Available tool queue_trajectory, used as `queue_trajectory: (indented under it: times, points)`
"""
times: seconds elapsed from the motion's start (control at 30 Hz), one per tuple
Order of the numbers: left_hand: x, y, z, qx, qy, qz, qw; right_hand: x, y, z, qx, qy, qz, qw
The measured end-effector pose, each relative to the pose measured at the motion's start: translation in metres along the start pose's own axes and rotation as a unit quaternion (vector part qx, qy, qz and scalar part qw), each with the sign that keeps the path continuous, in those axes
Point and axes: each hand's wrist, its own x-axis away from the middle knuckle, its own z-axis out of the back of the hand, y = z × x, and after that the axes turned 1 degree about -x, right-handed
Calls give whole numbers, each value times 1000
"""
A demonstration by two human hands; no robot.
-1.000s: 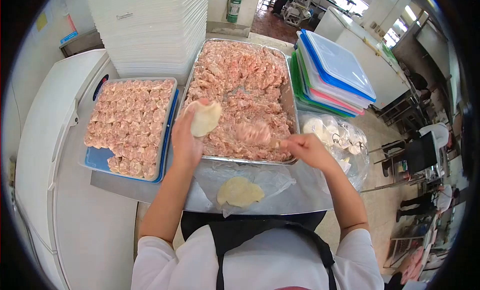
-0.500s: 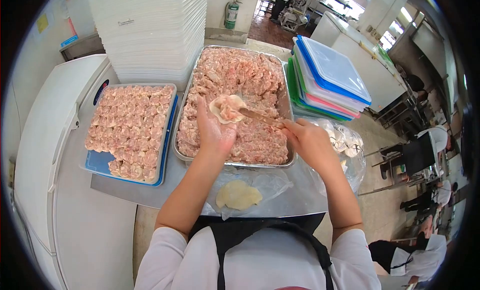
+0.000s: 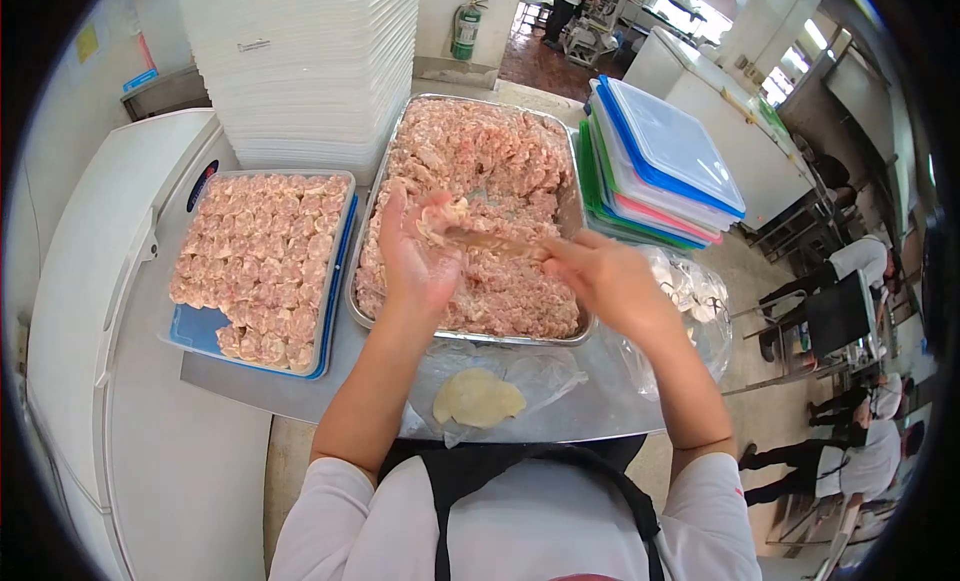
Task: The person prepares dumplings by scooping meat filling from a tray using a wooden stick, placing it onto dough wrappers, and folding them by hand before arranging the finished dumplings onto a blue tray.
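Now folded in left grip, wrapper over filling tray; right grip clasps spatula.

No readable text (labels too blurred).

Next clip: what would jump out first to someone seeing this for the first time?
The big metal tray of pink minced filling at centre, where the left hand cups a filled wrapper and the right hand works a spatula into it. Left of it sits a tray of finished dumplings; behind that towers a stack of white trays.
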Motion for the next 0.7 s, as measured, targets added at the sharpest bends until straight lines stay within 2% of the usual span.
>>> queue_trajectory:
  times: [0.03, 0.07, 0.1, 0.13, 0.17, 0.2, 0.23, 0.27, 0.3, 0.37, 0.4, 0.47, 0.5, 0.53, 0.57, 0.6, 0.63, 0.67, 0.7]
  points:
    - [9, 4, -5, -59, -80, -8, 995, 1, 7, 2, -2, 1, 1, 1000]
    - [17, 9, -11, -119, -159, -15, 980, 3, 14, 4, -84, 38, -19, 996]
    - [27, 16, -16, -120, -160, -16, 980, 5, 19, 6, -165, 73, -38, 983]
    - [38, 23, -22, -272, -209, -32, 939, 7, 19, 10, -166, 73, -36, 983]
    - [43, 28, -24, -417, -253, -48, 872, 12, 16, 18, -194, 31, -54, 979]
    - [42, 29, -24, -417, -253, -48, 871, 16, 11, 24, -221, -11, -72, 972]
    - [41, 31, -25, -535, -291, -153, 778, 19, 7, 29, -222, -11, -72, 972]
    - [40, 31, -26, -634, -318, -252, 658, 23, 2, 34, -215, -29, -60, 974]
    - [43, 33, -32, -634, -319, -253, 657, 26, -2, 36, -208, -46, -50, 976]
    - [51, 35, -47, -634, -339, -66, 692, 30, -8, 29, -217, -36, -32, 975]
    - [47, 36, -46, -634, -342, -64, 691, 32, -8, 24, -226, -28, -13, 974]
    - [35, 39, -41, -677, -464, -79, 566, 36, 4, 5, -226, -33, 13, 973]
    - [36, 38, -42, -676, -465, -78, 565, 34, 5, 3, -226, -39, 43, 972]
    - [37, 36, -44, -732, -429, -62, 526, 33, 7, 9, -226, -38, 42, 972]
    - [39, 35, -44, -784, -389, -44, 483, 32, 9, 20, -140, -24, 20, 990]
    - [36, 34, -39, -784, -388, -45, 482, 31, 8, 28, -53, -9, 0, 999]
    - [32, 32, -30, -754, -347, -65, 554, 33, 2, 27, -53, -8, 2, 999]
    - [29, 30, -22, -718, -303, -83, 621, 37, -8, 24, -35, 37, 12, 999]
    - [30, 32, -25, -719, -302, -85, 621, 40, -13, 22, -17, 82, 21, 996]
